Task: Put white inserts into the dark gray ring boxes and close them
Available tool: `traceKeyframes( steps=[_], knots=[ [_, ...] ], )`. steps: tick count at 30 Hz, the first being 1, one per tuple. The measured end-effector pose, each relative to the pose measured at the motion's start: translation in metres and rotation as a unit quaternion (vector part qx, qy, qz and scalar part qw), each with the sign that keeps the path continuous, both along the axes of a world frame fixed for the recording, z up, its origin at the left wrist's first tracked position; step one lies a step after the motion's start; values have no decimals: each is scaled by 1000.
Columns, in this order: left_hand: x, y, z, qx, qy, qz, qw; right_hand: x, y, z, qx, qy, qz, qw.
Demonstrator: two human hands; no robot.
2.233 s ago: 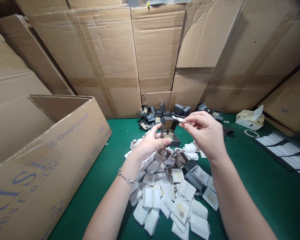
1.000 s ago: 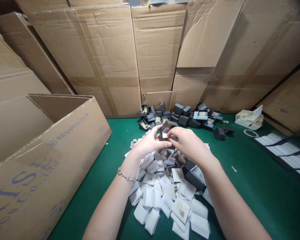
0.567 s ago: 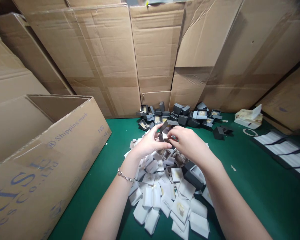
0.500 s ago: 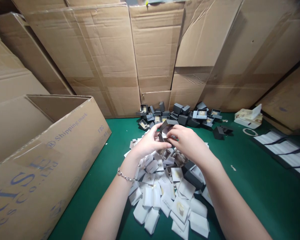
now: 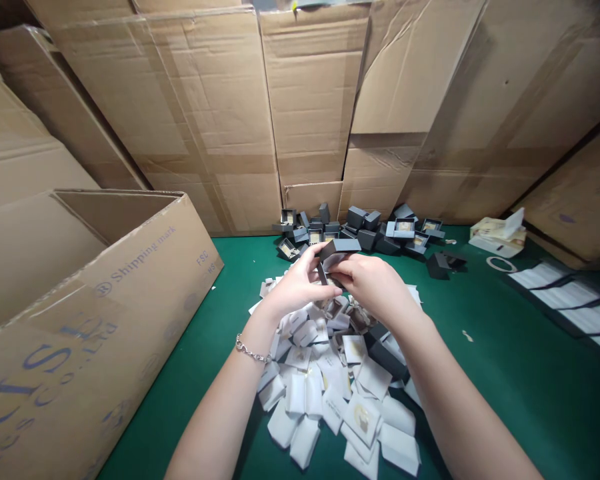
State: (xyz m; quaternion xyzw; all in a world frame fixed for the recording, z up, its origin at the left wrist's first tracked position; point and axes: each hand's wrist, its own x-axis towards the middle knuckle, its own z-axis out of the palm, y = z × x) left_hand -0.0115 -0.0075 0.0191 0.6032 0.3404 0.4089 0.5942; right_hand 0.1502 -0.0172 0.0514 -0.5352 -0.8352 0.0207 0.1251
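A small dark jewelry box is held with its lid raised above the pile. My left hand grips its left side, fingers behind and thumb in front. My right hand has its fingers closed at the box's opening; whatever they pinch is hidden. Beneath both hands spreads a heap of small white packets, some with a gold-coloured print. Another dark box lies among them, near my right forearm.
Several dark jewelry boxes, some open, are heaped against the cardboard wall. A large open carton stands at left. On the right are a tissue pack, a white ring and a black tray with white contents.
The raised box lid has tilted slightly, showing more of its top. My right hand has shifted a little at the opening, its fingers curling further in. My left hand keeps its grip.
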Motion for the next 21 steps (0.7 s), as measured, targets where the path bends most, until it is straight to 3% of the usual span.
traceKeyframes(
  steps=[8, 21],
  knots=[
    [0, 2, -3, -4, -1, 6, 1000, -2, -2, -1, 12, -23, 9, 1000],
    [-1, 3, -5, -25, -4, 22, 999, 2, -7, 4, -82, 53, 38, 995]
  ],
)
